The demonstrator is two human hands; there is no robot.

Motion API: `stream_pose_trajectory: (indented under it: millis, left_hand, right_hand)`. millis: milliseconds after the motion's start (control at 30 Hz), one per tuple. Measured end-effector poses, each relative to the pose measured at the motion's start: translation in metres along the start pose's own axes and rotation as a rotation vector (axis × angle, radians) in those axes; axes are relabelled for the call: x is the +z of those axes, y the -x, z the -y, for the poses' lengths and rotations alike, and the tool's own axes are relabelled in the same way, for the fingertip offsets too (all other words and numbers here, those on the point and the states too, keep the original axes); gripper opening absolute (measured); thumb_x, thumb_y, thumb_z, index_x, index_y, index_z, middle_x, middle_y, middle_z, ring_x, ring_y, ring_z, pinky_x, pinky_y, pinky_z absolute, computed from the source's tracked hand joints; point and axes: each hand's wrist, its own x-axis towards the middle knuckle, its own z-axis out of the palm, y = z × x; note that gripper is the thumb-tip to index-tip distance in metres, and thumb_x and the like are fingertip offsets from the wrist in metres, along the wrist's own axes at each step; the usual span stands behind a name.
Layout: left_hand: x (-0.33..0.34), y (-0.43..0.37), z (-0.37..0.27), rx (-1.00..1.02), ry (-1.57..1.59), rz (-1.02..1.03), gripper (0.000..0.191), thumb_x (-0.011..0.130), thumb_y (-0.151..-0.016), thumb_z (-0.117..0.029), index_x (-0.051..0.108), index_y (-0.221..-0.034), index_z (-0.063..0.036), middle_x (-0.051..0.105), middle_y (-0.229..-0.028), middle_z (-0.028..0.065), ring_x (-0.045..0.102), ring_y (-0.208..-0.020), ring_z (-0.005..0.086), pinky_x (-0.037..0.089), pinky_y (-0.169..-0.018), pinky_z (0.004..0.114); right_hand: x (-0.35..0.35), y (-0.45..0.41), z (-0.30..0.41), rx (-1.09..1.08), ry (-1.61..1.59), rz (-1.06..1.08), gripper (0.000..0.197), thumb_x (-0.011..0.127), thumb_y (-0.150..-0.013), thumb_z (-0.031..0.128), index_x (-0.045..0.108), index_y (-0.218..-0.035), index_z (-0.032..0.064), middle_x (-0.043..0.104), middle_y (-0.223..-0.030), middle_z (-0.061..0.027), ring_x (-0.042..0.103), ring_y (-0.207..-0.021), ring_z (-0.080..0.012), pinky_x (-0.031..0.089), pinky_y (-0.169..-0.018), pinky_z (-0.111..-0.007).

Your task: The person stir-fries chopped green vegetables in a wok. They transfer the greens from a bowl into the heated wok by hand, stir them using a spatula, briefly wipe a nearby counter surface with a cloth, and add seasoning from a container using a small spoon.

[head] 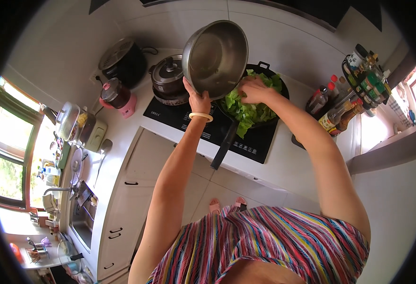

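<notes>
My left hand (198,99) grips the rim of a steel mixing bowl (215,58), which is tipped on its side so that its inside faces me. A few small green scraps cling to the bowl's inner wall. Chopped leafy greens (245,115) are heaped in a black wok (284,88) on the right of the cooktop, and some leaves hang over its near edge. On top of the heap rests my right hand (254,90), fingers down among the leaves; its fingertips are partly hidden. The wok's long handle (225,145) points towards me.
Left of the wok, a lidded pot (169,74) sits on the black glass cooktop (208,124). A pink blender-like appliance (121,99) and a black air fryer (124,62) stand farther left. Sauce bottles (335,113) and a spice rack (367,81) line the right; a ladle (103,151) lies near the sink (82,220).
</notes>
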Motion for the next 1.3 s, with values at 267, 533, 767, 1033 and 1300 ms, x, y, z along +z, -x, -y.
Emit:
stream_pose_trajectory:
  millis: [267,533,767,1033,1300]
  left_hand:
    - [0.011,0.008,0.017,0.085,0.210,-0.022,0.078,0.045,-0.070,0.000,0.008,-0.137,-0.0117,0.048,-0.113,0.0280,0.050,-0.102,0.0426,0.041,-0.084,0.042]
    - [-0.028,0.010,-0.004,0.168,-0.028,-0.096,0.080,0.045,-0.069,0.001,0.005,-0.137,-0.0148,0.057,-0.092,0.0294,0.055,-0.085,0.0448,0.045,-0.071,0.044]
    - [0.040,0.011,-0.021,0.210,0.081,-0.104,0.078,0.045,-0.070,0.001,0.008,-0.137,-0.0138,0.054,-0.103,0.0282,0.054,-0.093,0.0425,0.043,-0.078,0.042]
    - [-0.061,-0.004,0.012,-0.578,0.993,-0.197,0.061,0.045,-0.076,0.001,0.025,-0.129,-0.0197,0.040,-0.117,0.0202,0.050,-0.098,0.0389,0.054,-0.068,0.045]
    - [-0.173,0.102,-0.040,-0.838,1.363,-0.162,0.032,0.039,-0.082,-0.009,0.046,-0.106,0.0113,0.055,-0.099,0.0227,0.057,-0.092,0.0307,0.054,-0.064,0.021]
  right_hand:
    - [0.016,-0.059,0.012,0.325,-0.263,-0.572,0.022,0.062,-0.067,0.012,0.054,-0.087,0.0059,0.052,-0.088,-0.0139,0.051,-0.089,-0.0343,0.044,-0.075,-0.041]
    - [0.017,-0.031,0.014,0.008,-0.194,-0.009,0.013,0.056,-0.069,0.012,0.059,-0.081,0.0069,0.056,-0.089,-0.0119,0.052,-0.087,-0.0312,0.045,-0.076,-0.040]
    - [0.014,-0.044,-0.014,0.234,-0.037,-0.232,0.014,0.058,-0.070,0.015,0.060,-0.082,0.0083,0.057,-0.088,-0.0128,0.055,-0.082,-0.0311,0.046,-0.072,-0.040]
    - [0.021,-0.014,-0.010,0.155,-0.098,-0.074,0.006,0.053,-0.068,0.005,0.050,-0.071,0.0009,0.055,-0.073,-0.0160,0.055,-0.079,-0.0353,0.043,-0.066,-0.044]
    - [0.015,-0.017,-0.101,0.330,-0.224,-0.105,0.047,0.049,-0.075,-0.005,0.047,-0.120,0.0068,0.052,-0.110,-0.0183,0.049,-0.103,-0.0319,0.040,-0.084,-0.035]
